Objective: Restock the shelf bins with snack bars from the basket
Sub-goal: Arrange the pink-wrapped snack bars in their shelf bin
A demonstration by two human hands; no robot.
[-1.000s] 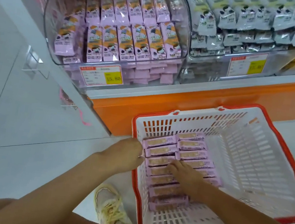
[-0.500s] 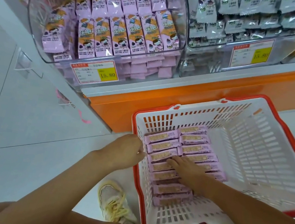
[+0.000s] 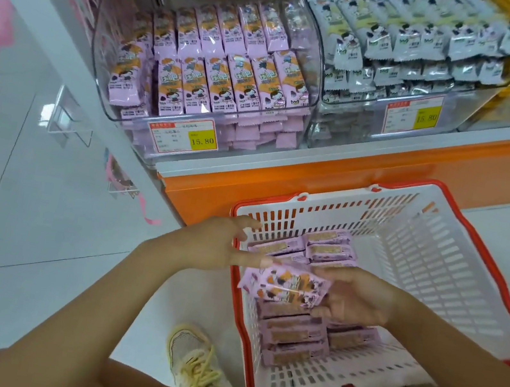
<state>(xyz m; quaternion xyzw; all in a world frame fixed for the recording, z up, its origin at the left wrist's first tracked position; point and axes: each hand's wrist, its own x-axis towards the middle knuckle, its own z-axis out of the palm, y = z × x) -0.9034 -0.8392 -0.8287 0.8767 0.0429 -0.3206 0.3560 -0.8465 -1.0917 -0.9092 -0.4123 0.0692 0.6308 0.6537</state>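
Right hand (image 3: 353, 302) curls round a few snack bars (image 3: 285, 286) above the basket (image 3: 471, 263); left hand (image 3: 220, 248), fingers straight, touches their end, probably squaring them. Matching bin (image 3: 191, 122) beyond the basket.

Basket (image 3: 422, 255): matt white slotted plastic, red plastic rim. Snack bars (image 3: 285, 286): glossy pink film wrappers, crinkled. Shelf bin (image 3: 111, 34): clear glossy plastic. Price label (image 3: 181, 139): paper. Shelf base (image 3: 385, 171): smooth orange. Floor tiles (image 3: 20, 238): polished, reflective.
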